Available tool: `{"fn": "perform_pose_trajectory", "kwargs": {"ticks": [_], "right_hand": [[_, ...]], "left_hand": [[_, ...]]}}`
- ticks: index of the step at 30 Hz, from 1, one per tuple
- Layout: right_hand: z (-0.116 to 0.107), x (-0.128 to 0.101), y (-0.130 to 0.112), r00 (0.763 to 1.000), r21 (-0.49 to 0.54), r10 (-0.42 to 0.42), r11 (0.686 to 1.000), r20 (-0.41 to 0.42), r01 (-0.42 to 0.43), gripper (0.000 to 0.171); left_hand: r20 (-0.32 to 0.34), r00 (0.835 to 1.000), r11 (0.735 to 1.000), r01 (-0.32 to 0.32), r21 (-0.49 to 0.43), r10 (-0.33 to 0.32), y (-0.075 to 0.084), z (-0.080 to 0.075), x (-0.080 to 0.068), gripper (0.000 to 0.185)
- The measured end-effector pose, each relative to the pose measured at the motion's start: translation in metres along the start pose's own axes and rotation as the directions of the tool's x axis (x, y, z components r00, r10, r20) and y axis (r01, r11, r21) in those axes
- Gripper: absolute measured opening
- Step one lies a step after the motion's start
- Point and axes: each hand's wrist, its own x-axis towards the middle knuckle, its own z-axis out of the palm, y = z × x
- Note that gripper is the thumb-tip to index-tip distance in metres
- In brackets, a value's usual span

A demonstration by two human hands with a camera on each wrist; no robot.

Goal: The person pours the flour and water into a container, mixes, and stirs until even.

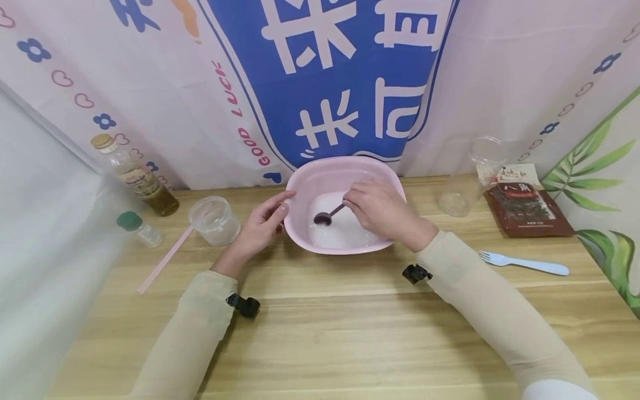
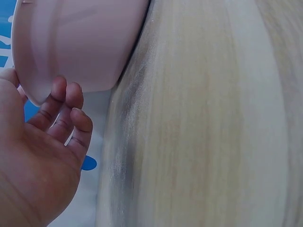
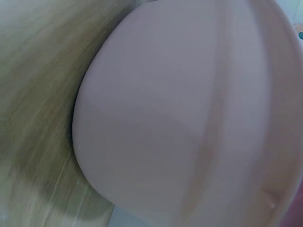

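Note:
A pink plastic basin [image 1: 345, 250] stands on the table against the backdrop, with whitish contents [image 1: 345, 236] covering its bottom. Over the basin, my right hand [image 1: 377, 208] pinches the handle of a small dark brown measuring spoon [image 1: 323, 219]. The spoon's round bowl is down at the whitish contents, towards the basin's left side. My left hand [image 1: 262, 222] touches the basin's left rim with its fingertips. Loosely bent fingers [image 2: 81, 125] show beside the basin's outer wall in the left wrist view. The right wrist view is filled by the basin's outer wall [image 3: 142, 109]; the right hand is hidden there.
Left of the basin are a clear tub [image 1: 215, 222], a pink straw [image 1: 165, 261], an oil bottle [image 1: 142, 183] and a green-capped jar [image 1: 137, 226]. To the right stand a clear plastic bottle [image 1: 465, 183], a dark red packet [image 1: 530, 211] and a light blue fork [image 1: 525, 263].

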Motion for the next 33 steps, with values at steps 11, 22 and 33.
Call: {"fn": "perform_pose_trajectory", "kwargs": {"ticks": [11,22,33], "right_hand": [[0.002,0.006,0.001,0.999,0.038,0.034,0.999,0.035,-0.035,0.020],[-0.002,0.004,-0.007,0.998,0.018,0.030,0.999,0.062,-0.031,0.021],[-0.025,-0.015,0.026,0.953,-0.126,0.302,0.945,-0.025,-0.302,0.021]], "left_hand": [[0.001,1.000,1.000,-0.003,0.007,0.003,0.000,0.000,0.000,0.042],[0.001,1.000,1.000,-0.015,0.001,0.015,-0.001,0.000,0.001,0.042],[0.000,1.000,1.000,-0.002,0.005,0.002,-0.002,0.000,0.001,0.042]]}}
